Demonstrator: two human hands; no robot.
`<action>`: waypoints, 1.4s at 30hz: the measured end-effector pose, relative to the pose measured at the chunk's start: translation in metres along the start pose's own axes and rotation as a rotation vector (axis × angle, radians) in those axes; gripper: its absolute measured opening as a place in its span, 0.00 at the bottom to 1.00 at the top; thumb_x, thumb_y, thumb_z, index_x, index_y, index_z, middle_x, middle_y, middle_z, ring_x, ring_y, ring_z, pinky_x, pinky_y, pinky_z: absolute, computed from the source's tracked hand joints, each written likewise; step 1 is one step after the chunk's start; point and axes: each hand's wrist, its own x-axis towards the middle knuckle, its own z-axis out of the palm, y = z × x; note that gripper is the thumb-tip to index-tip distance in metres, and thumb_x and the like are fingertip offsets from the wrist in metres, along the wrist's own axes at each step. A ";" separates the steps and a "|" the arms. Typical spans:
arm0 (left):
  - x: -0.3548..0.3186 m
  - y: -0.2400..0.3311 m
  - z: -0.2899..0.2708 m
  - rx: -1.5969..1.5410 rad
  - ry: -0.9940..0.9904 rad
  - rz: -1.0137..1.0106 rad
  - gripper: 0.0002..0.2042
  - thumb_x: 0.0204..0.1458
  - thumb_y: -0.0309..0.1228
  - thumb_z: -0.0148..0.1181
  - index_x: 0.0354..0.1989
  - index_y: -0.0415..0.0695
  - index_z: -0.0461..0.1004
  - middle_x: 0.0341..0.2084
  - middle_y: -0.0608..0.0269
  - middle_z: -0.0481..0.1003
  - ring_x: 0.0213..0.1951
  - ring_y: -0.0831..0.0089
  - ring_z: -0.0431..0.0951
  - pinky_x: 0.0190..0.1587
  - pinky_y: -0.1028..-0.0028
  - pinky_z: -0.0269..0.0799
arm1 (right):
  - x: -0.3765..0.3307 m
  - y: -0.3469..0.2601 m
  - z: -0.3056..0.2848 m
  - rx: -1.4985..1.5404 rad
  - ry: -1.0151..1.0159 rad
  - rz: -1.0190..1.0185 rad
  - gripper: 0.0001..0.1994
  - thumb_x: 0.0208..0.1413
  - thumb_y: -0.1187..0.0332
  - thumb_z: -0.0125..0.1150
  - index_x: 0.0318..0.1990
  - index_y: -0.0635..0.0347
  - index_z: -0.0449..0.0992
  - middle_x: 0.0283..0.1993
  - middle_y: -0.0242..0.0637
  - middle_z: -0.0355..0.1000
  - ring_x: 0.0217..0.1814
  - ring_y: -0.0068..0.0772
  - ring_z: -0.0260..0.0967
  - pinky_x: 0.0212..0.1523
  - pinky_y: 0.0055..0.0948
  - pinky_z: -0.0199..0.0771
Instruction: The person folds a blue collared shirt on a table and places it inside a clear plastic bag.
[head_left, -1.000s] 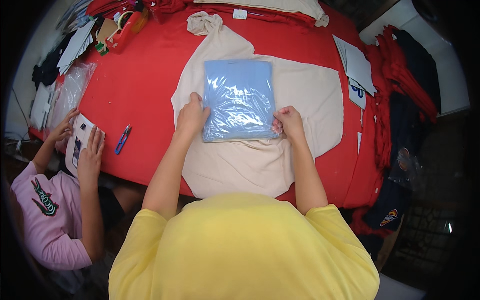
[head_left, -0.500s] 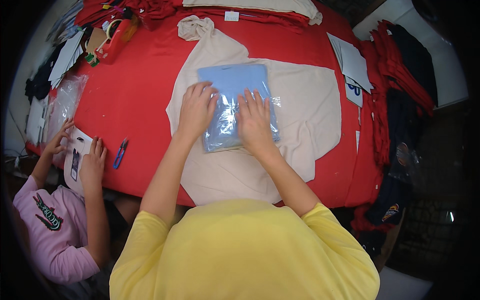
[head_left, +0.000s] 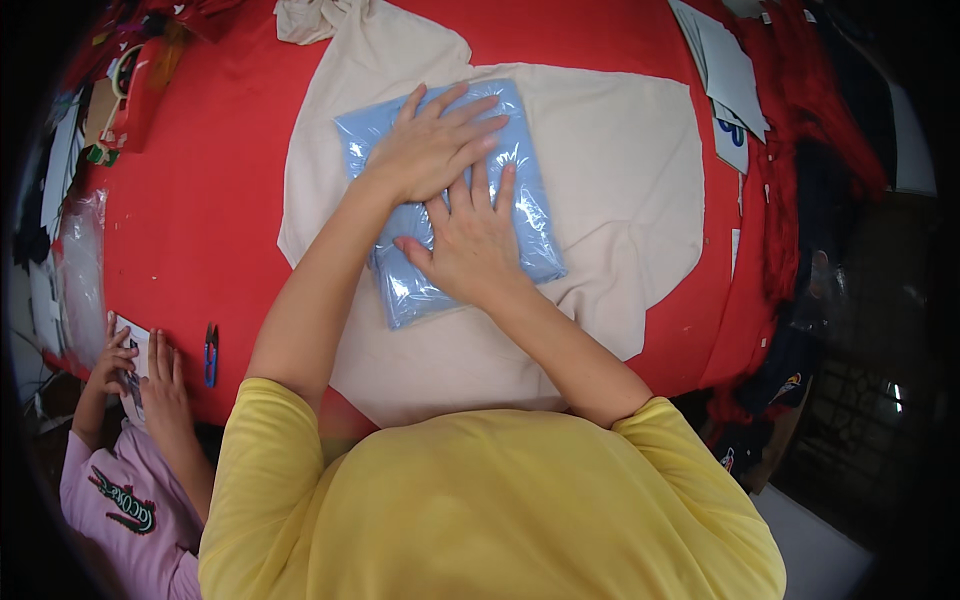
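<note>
A folded light blue garment in a clear plastic bag (head_left: 400, 270) lies a little askew on a spread cream cloth (head_left: 620, 180). Flat on the upper part of the bag rests my left hand (head_left: 435, 145), its fingers spread toward the right. Just below it, my right hand (head_left: 470, 240) presses on the middle of the bag with fingers stretched out and thumb apart. Its fingertips come close under the left hand. Neither hand grips anything. Glare on the plastic hides some of the cloth's detail.
Blue thread snips (head_left: 211, 356) lie on the red table cover (head_left: 200, 230) at left, near another person's hands (head_left: 150, 385) on a white card. A tape dispenser (head_left: 128, 100) stands at the far left. White cards (head_left: 725, 70) and piled red garments (head_left: 785, 200) line the right.
My left hand has moved up and right across the bag, and my right hand has shifted slightly lower. The bagged garment has turned a little counterclockwise. The view has shifted too.
</note>
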 end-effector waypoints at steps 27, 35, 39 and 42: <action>-0.166 0.098 0.004 -0.035 0.503 -0.379 0.24 0.52 0.33 0.59 0.57 0.38 0.68 0.58 0.51 0.66 0.59 0.58 0.66 0.61 0.56 0.58 | 0.009 -0.002 -0.011 0.003 0.065 0.078 0.28 0.56 0.48 0.57 0.58 0.57 0.70 0.68 0.49 0.56 0.72 0.55 0.46 0.67 0.70 0.32; -0.161 0.097 0.012 0.009 0.304 -0.536 0.29 0.56 0.43 0.55 0.62 0.37 0.63 0.65 0.56 0.59 0.63 0.64 0.63 0.66 0.52 0.48 | 0.009 0.011 0.003 0.007 0.128 -0.010 0.29 0.51 0.50 0.63 0.59 0.51 0.69 0.66 0.46 0.57 0.70 0.56 0.49 0.65 0.74 0.33; -0.157 0.099 0.007 0.019 0.260 -0.557 0.30 0.55 0.45 0.56 0.62 0.38 0.62 0.65 0.57 0.59 0.64 0.66 0.62 0.66 0.50 0.46 | 0.005 0.030 -0.006 -0.104 0.139 0.040 0.39 0.45 0.43 0.66 0.64 0.49 0.64 0.69 0.45 0.54 0.72 0.55 0.46 0.65 0.76 0.31; -0.159 0.100 0.009 0.011 0.248 -0.593 0.31 0.55 0.45 0.56 0.62 0.38 0.62 0.65 0.57 0.58 0.64 0.66 0.61 0.65 0.48 0.46 | 0.007 0.041 -0.022 -0.112 0.149 0.165 0.46 0.39 0.38 0.66 0.66 0.50 0.61 0.69 0.44 0.54 0.73 0.52 0.45 0.63 0.78 0.30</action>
